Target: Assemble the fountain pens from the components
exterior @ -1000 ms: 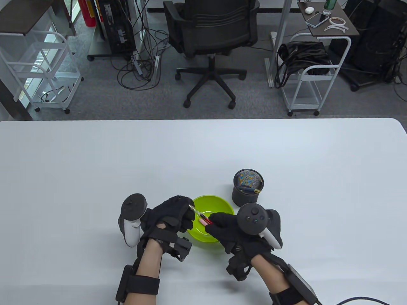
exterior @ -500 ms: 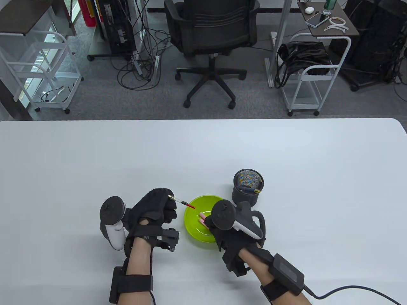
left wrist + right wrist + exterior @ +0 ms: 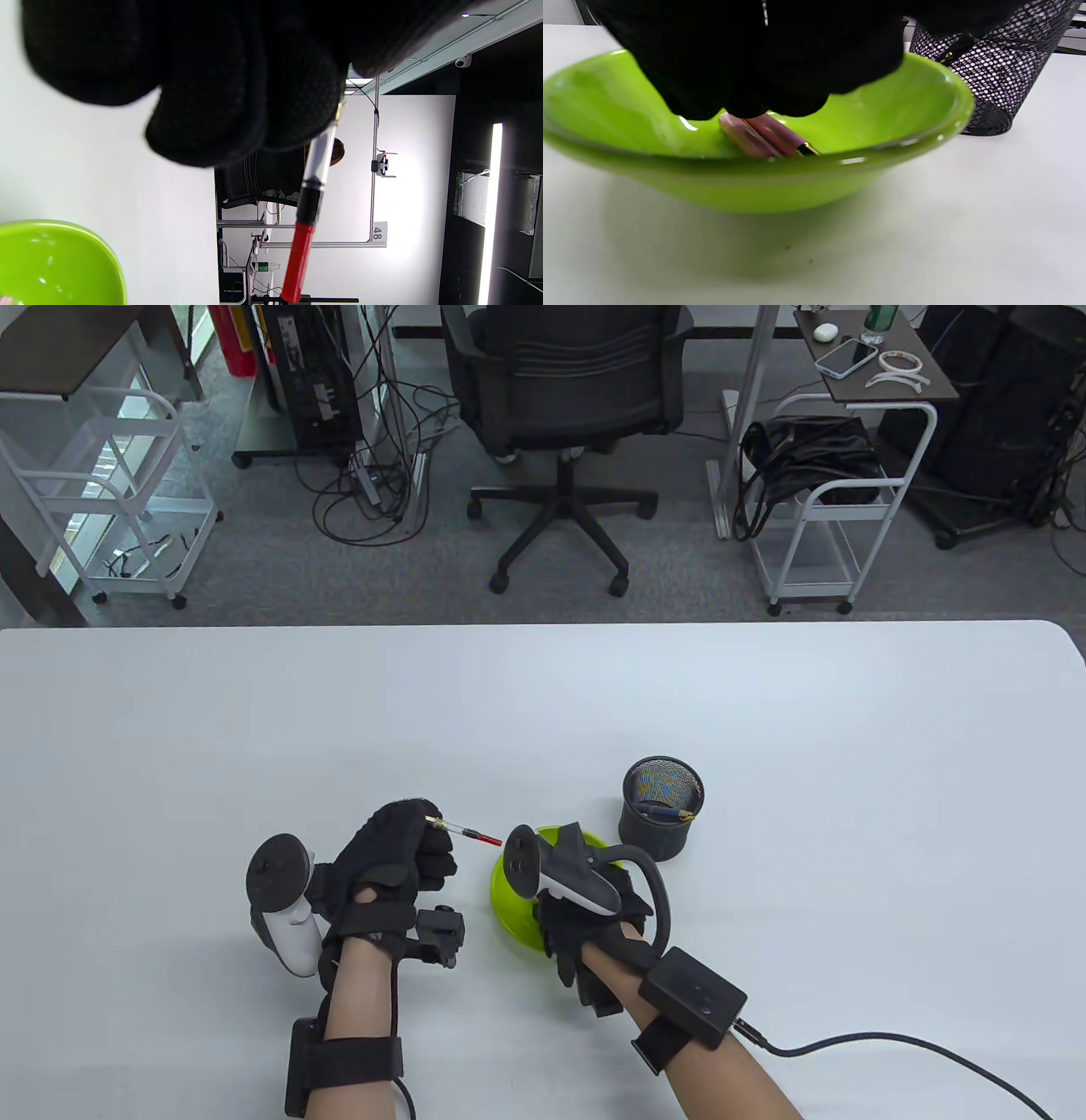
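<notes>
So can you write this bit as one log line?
left hand: holds red-tipped clear pen insert | right hand: reaching pink pen parts in green bowl

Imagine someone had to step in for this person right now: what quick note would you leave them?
Left hand grips the pen's inner part, red end pointing at the green bowl.
Right hand reaches into the bowl, fingers on the pink pen pieces; whether they are gripped cannot be told.
The mesh cup beside the bowl holds one pen.
Left: fit a pink piece over the inner part.

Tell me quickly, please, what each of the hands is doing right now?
Left hand: grips the pen refill.
Right hand: reaching into the green bowl at the pink pen parts; grasp cannot be told.
</notes>
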{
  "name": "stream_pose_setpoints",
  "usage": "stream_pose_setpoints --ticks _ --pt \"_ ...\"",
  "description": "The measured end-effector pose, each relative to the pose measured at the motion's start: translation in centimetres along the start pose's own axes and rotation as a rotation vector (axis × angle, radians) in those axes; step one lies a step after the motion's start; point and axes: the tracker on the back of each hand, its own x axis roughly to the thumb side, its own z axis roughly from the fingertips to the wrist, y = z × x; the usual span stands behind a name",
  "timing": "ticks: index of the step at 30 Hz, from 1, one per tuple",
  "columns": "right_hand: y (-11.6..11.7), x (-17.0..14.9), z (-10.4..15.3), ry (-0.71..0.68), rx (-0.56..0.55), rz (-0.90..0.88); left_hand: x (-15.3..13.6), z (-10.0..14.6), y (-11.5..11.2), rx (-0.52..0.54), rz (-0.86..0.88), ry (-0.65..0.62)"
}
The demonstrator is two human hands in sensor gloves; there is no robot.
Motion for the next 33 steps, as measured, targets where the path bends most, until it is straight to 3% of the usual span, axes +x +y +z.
stream_pose_setpoints --ticks 3,11,26,33 --pt "0.0 -0.2 -0.4 0.055 -0.043 0.041 0.0 0.1 0.0 -0.002 0.011 0.003" --pt "1.0 -0.8 -1.4 0.11 0.051 0.036 0.1 0.0 -0.1 -0.009 0.013 0.007" --pt "1.1 -1.6 -2.3 0.134 0.093 -0.038 0.1 0.0 0.0 -0.004 0.01 0.0" --pt "1.2 -0.9 -2.4 0.11 0.084 0.032 0.0 0.0 -0.1 -0.011 0.004 0.004"
